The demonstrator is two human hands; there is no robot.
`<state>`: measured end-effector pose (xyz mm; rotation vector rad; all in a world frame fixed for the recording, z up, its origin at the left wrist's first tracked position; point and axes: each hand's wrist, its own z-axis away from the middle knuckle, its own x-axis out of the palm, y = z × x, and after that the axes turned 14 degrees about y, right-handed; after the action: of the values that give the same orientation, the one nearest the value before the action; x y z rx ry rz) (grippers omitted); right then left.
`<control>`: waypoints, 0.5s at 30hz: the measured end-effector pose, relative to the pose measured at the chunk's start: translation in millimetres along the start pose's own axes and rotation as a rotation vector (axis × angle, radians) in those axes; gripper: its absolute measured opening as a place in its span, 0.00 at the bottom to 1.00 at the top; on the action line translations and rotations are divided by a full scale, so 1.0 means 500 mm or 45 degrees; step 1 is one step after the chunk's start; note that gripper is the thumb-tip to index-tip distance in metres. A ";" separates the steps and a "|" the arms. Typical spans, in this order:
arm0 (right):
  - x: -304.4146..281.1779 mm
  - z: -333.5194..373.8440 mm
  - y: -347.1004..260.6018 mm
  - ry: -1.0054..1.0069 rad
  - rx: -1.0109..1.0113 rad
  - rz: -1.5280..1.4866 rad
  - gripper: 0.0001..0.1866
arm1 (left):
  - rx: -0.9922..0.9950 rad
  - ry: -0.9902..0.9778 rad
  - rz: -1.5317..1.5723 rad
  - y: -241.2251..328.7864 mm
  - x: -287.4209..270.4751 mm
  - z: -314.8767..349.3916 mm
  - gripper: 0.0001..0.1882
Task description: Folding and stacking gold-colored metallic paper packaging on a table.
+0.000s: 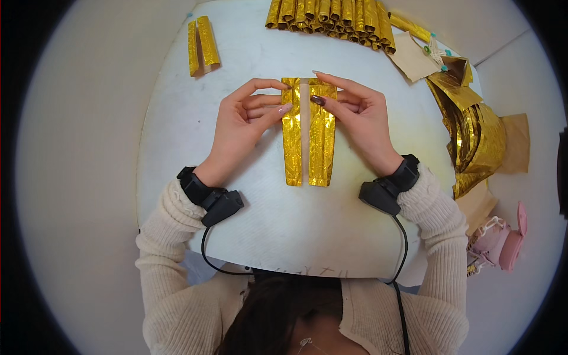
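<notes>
A sheet of gold foil paper hangs between my hands over the middle of the white table, its two long sides folded inward. A narrow pale strip of its paper backing shows between the gold flaps. My left hand pinches the upper left edge, thumb on the front of the flap. On the upper right side, my right hand grips with its thumb pressed on the gold and its index finger along the top edge. Both hands are closed on the sheet; the fingertips behind it are hidden.
Several rolled gold paper tubes are piled at the far edge. Another folded gold sheet lies far left. On the right are a stack of gold paper, brown paper and a pink bottle. Black cables run from my wrist devices.
</notes>
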<state>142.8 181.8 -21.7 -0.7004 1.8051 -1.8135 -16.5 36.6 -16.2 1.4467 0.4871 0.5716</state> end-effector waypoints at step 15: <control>0.003 -0.006 0.005 0.075 0.011 -0.078 0.12 | -0.049 0.002 0.011 0.005 0.000 -0.004 0.17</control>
<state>139.9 183.0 -24.1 -0.7138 1.8303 -1.8992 -18.1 38.2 -13.8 1.4123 0.4685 0.5863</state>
